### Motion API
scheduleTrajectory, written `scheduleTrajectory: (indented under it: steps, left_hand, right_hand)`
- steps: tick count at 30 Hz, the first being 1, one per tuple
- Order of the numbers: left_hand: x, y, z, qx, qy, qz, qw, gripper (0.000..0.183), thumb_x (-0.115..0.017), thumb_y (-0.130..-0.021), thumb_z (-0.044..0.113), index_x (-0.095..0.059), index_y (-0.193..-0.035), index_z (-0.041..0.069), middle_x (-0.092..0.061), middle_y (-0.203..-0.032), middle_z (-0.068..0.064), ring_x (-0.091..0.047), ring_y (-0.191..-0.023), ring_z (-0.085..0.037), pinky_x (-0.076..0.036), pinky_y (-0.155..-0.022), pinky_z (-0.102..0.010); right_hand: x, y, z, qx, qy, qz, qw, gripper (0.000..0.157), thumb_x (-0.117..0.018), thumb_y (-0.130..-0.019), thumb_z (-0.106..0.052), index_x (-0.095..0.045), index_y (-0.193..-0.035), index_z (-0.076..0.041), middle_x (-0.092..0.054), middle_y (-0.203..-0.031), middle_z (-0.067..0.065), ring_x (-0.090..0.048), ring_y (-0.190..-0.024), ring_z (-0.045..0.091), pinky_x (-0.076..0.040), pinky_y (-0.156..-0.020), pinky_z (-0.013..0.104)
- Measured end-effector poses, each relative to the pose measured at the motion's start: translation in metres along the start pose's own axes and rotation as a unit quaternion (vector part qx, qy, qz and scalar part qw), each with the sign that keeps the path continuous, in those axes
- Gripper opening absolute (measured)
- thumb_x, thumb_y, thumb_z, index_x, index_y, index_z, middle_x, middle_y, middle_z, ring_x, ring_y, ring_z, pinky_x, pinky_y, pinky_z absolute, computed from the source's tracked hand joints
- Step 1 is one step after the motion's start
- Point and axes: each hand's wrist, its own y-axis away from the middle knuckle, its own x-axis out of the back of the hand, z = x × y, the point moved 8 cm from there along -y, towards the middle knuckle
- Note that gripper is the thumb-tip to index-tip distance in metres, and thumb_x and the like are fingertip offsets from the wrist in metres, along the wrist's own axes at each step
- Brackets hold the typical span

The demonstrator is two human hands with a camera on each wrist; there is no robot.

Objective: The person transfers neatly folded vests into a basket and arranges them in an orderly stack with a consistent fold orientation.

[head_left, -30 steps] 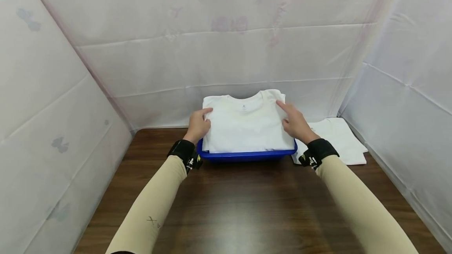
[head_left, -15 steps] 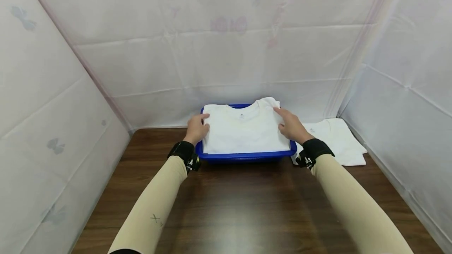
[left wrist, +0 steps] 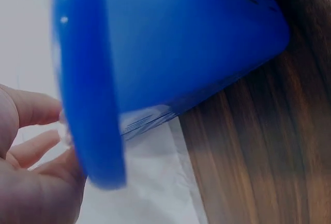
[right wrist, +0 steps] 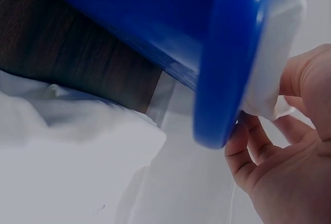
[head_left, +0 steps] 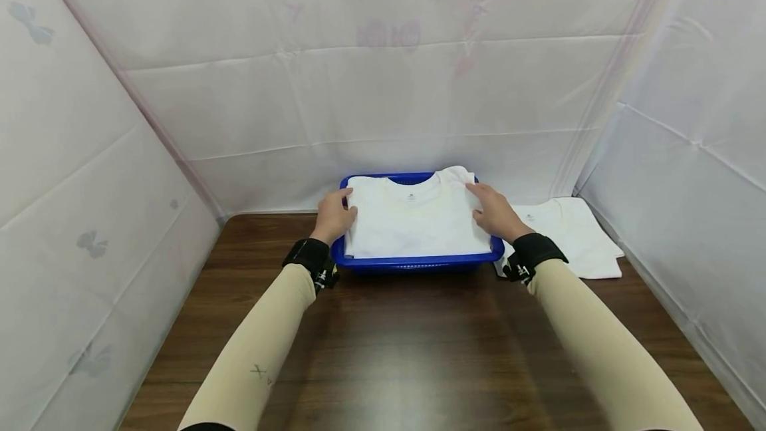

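A folded white T-shirt [head_left: 413,221], neckline and small printed label at the far side, lies in a blue plastic basket [head_left: 419,262]. My left hand [head_left: 333,216] holds the shirt's left edge at the basket's left rim. In the left wrist view, the curled fingers [left wrist: 36,154] of this hand reach behind the rim, with a bit of white cloth at their tips. My right hand [head_left: 497,213] pinches the shirt's right edge near the far corner. White cloth shows between its thumb and fingers [right wrist: 264,144] in the right wrist view. The basket hides part of both grips.
Another folded white T-shirt [head_left: 565,235] lies on the brown wooden table [head_left: 395,351], right of the basket and partly behind my right arm. White sheeting [head_left: 383,105] walls the table at the back and both sides, close behind the basket.
Both hands have lowered the T-shirt into the basket, whose far rim now shows behind the neckline. Over the last half second the hands and shirt have barely moved.
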Motion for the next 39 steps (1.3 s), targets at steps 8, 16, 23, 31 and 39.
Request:
scheduleTrajectory:
  steps: [8,16,23,31,39]
  left_hand:
    - [0.011,0.006,0.004,-0.023,-0.008,0.024,0.9994,0.047,-0.061,-0.1,0.007,-0.055,-0.147,0.003,-0.066,-0.122,-0.022,-0.067,-0.099,-0.03,-0.059,-0.082,-0.042]
    - [0.012,0.017,0.017,-0.087,-0.051,0.01,0.9948,0.041,-0.07,-0.098,0.012,-0.064,-0.137,-0.001,-0.064,-0.132,-0.023,-0.063,-0.12,-0.036,-0.054,-0.099,-0.05]
    - [-0.002,0.028,0.021,-0.16,-0.176,-0.058,0.9696,0.041,-0.078,-0.092,0.015,-0.069,-0.128,-0.005,-0.061,-0.139,-0.023,-0.052,-0.134,-0.042,-0.037,-0.115,-0.054]
    - [-0.008,0.032,0.009,-0.129,-0.222,-0.09,0.9623,0.044,-0.077,-0.092,0.019,-0.069,-0.13,-0.002,-0.055,-0.148,-0.021,-0.039,-0.141,-0.052,-0.023,-0.12,-0.062]
    - [-0.013,0.029,0.003,-0.144,-0.225,-0.082,0.9602,0.044,-0.078,-0.091,0.017,-0.069,-0.129,-0.003,-0.056,-0.147,-0.02,-0.043,-0.14,-0.049,-0.023,-0.12,-0.06]
  right_hand:
    - [0.003,0.003,-0.003,-0.001,0.025,-0.007,1.0,0.063,-0.06,-0.098,0.003,-0.035,-0.155,0.008,-0.03,-0.159,0.031,-0.035,-0.143,0.051,-0.034,-0.116,0.057]
    - [0.009,0.012,-0.017,0.019,0.096,-0.002,0.995,0.057,-0.067,-0.095,-0.002,-0.05,-0.148,0.005,-0.038,-0.155,0.031,-0.043,-0.133,0.057,-0.038,-0.111,0.064]
    - [0.004,0.022,-0.019,0.016,0.144,-0.056,0.988,0.058,-0.072,-0.095,-0.011,-0.052,-0.148,0.001,-0.041,-0.155,0.029,-0.038,-0.14,0.054,-0.034,-0.109,0.071]
    - [-0.009,0.022,0.001,-0.018,0.098,-0.102,0.99,0.059,-0.065,-0.1,-0.015,-0.045,-0.155,-0.005,-0.03,-0.163,0.025,-0.022,-0.147,0.057,-0.013,-0.112,0.079]
    - [-0.014,0.022,0.009,-0.015,0.069,-0.124,0.99,0.057,-0.061,-0.102,-0.018,-0.044,-0.155,-0.006,-0.025,-0.165,0.024,-0.019,-0.146,0.06,-0.014,-0.11,0.081]
